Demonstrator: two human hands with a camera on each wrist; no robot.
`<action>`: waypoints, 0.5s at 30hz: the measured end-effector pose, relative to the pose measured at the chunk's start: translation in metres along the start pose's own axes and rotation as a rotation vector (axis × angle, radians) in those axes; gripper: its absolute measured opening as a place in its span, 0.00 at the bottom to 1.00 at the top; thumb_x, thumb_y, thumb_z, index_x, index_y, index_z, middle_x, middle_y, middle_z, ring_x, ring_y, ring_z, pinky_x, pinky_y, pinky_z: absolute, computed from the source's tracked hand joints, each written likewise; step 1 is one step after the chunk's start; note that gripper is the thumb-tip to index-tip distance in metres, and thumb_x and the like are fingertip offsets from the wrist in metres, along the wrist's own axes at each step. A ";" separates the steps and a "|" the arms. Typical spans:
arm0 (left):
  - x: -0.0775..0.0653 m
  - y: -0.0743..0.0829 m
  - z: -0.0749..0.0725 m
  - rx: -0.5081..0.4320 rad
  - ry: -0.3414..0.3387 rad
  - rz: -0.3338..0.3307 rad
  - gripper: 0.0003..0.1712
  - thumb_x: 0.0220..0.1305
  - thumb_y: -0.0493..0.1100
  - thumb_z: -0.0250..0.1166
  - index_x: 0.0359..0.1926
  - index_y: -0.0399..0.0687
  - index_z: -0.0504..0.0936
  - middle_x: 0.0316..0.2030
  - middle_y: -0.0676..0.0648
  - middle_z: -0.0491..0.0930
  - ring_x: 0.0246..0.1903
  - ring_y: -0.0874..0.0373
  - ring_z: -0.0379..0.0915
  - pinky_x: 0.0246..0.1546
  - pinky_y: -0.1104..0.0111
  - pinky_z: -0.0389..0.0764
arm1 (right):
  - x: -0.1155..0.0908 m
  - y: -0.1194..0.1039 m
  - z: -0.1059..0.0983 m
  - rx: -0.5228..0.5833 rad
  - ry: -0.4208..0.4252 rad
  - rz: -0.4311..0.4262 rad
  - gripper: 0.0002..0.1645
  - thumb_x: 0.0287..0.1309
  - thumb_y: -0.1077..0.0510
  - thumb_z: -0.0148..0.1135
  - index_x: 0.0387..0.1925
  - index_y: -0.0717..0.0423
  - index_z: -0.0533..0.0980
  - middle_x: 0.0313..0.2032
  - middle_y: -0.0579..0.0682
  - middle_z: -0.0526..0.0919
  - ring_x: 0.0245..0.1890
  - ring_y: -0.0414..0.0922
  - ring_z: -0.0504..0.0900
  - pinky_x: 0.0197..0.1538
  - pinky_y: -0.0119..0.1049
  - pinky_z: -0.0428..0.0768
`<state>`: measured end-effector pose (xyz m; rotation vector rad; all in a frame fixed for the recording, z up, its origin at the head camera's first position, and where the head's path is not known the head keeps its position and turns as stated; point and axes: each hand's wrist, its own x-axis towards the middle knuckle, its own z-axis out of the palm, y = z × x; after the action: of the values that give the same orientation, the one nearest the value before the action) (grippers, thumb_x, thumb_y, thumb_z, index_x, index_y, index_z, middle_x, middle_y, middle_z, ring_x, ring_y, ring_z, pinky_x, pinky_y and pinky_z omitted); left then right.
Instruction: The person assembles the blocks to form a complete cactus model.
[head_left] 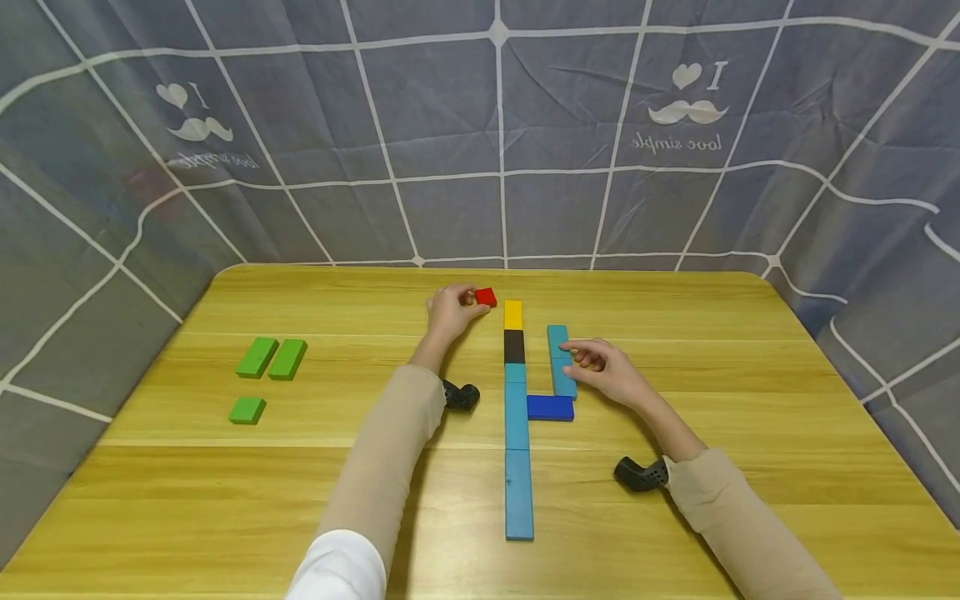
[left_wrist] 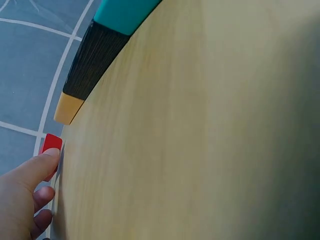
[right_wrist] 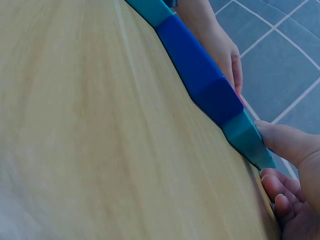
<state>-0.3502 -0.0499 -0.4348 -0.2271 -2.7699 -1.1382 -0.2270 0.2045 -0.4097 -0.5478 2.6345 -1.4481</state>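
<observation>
My left hand [head_left: 450, 311] pinches a small red block [head_left: 486, 297] between thumb and fingers at the far side of the table. In the left wrist view the thumb covers part of the red block [left_wrist: 52, 142]. Just right of it, a yellow block [head_left: 513, 315] tops a straight line with a black block [head_left: 514, 347] and several light blue blocks [head_left: 517, 417]. My right hand [head_left: 611, 375] is at two light blue blocks [head_left: 558, 340] laid end to end, thumb and index fingertips apart over them. A dark blue block [head_left: 550, 407] lies crosswise between these and the line.
Three green blocks [head_left: 287, 359] lie apart at the left of the wooden table [head_left: 180, 483]. A grey curtain [head_left: 442, 125] with white lines hangs behind the far edge. Black wrist devices [head_left: 640, 474] stick out from both sleeves.
</observation>
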 end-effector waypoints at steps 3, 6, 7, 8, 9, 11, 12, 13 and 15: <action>0.002 0.002 0.003 0.004 -0.001 -0.010 0.20 0.53 0.48 0.68 0.46 0.44 0.80 0.30 0.47 0.75 0.38 0.51 0.68 0.49 0.56 0.56 | 0.000 0.000 0.000 0.006 0.002 0.001 0.22 0.56 0.66 0.59 0.52 0.71 0.71 0.36 0.64 0.70 0.32 0.49 0.65 0.36 0.31 0.66; 0.003 0.005 0.005 0.007 -0.003 -0.025 0.20 0.53 0.49 0.68 0.46 0.45 0.80 0.30 0.47 0.74 0.38 0.51 0.67 0.49 0.57 0.55 | 0.000 0.000 0.000 0.008 0.001 0.001 0.22 0.56 0.66 0.59 0.52 0.71 0.71 0.36 0.64 0.70 0.32 0.49 0.65 0.36 0.31 0.66; 0.004 0.005 0.006 0.010 -0.003 -0.029 0.20 0.53 0.49 0.68 0.46 0.46 0.80 0.29 0.47 0.73 0.37 0.51 0.67 0.49 0.57 0.55 | 0.000 -0.001 0.000 0.006 0.001 0.000 0.22 0.56 0.66 0.59 0.52 0.71 0.71 0.36 0.64 0.70 0.32 0.49 0.65 0.36 0.31 0.66; 0.004 0.006 0.006 0.012 -0.004 -0.034 0.20 0.54 0.49 0.68 0.46 0.46 0.80 0.29 0.48 0.72 0.37 0.51 0.67 0.49 0.57 0.55 | 0.000 -0.001 0.000 0.004 0.000 -0.001 0.22 0.56 0.66 0.59 0.52 0.71 0.71 0.36 0.63 0.70 0.32 0.49 0.65 0.36 0.31 0.66; 0.004 0.007 0.007 0.015 -0.003 -0.039 0.20 0.54 0.49 0.68 0.46 0.46 0.80 0.29 0.48 0.72 0.38 0.51 0.66 0.49 0.57 0.54 | 0.000 -0.001 0.000 0.002 0.001 -0.002 0.22 0.56 0.66 0.59 0.52 0.71 0.71 0.36 0.63 0.70 0.32 0.49 0.65 0.36 0.31 0.66; 0.005 0.008 0.007 0.023 -0.003 -0.050 0.20 0.54 0.49 0.67 0.47 0.47 0.80 0.28 0.48 0.71 0.38 0.50 0.65 0.49 0.57 0.54 | 0.000 -0.001 0.000 -0.003 0.002 -0.004 0.22 0.55 0.66 0.60 0.52 0.71 0.71 0.36 0.63 0.70 0.32 0.49 0.65 0.36 0.31 0.66; 0.005 0.008 0.008 0.028 -0.003 -0.054 0.21 0.54 0.50 0.67 0.48 0.48 0.80 0.28 0.48 0.71 0.39 0.50 0.65 0.48 0.57 0.54 | 0.000 -0.001 0.000 -0.005 0.002 -0.004 0.22 0.55 0.66 0.60 0.52 0.71 0.71 0.36 0.63 0.71 0.32 0.49 0.65 0.36 0.31 0.66; 0.005 0.009 0.008 0.033 -0.004 -0.058 0.21 0.54 0.50 0.67 0.48 0.48 0.79 0.28 0.49 0.71 0.39 0.50 0.65 0.48 0.57 0.54 | 0.000 -0.001 0.000 -0.006 0.003 -0.003 0.22 0.55 0.66 0.60 0.52 0.70 0.71 0.36 0.63 0.71 0.32 0.49 0.65 0.36 0.31 0.66; 0.006 0.009 0.010 0.040 -0.009 -0.062 0.22 0.54 0.51 0.67 0.49 0.49 0.79 0.28 0.49 0.70 0.40 0.51 0.65 0.48 0.57 0.54 | 0.000 -0.001 0.000 -0.006 0.003 -0.001 0.22 0.56 0.66 0.60 0.52 0.70 0.72 0.36 0.63 0.71 0.32 0.49 0.65 0.36 0.31 0.66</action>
<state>-0.3547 -0.0362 -0.4344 -0.1433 -2.8226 -1.0968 -0.2269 0.2038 -0.4087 -0.5483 2.6427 -1.4426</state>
